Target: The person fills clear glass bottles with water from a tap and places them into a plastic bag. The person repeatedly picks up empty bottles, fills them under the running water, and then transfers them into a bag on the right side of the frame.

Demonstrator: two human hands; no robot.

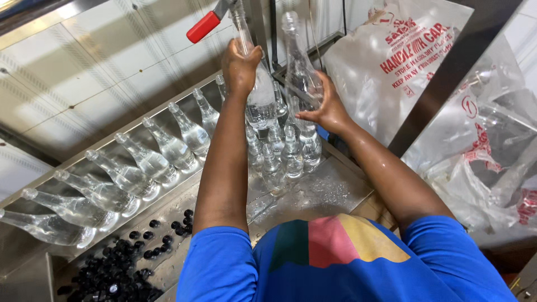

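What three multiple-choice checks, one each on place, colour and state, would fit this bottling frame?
1. Where do the black caps lie?
A. On the metal tray, lower left
B. Inside the plastic bags
C. On the upright bottles

2. What colour is the handle at the top?
A. Blue
B. Red
C. Yellow

3. How do the bottles in the row along the wall rest?
A. Upright
B. Upside down
C. Leaning tilted

Answers:
1 A: the caps are heaped on the tray surface.
2 B: it is plainly red.
3 C: their necks slant up toward the tiled wall, while the left hand and right hand each hold a clear bottle.
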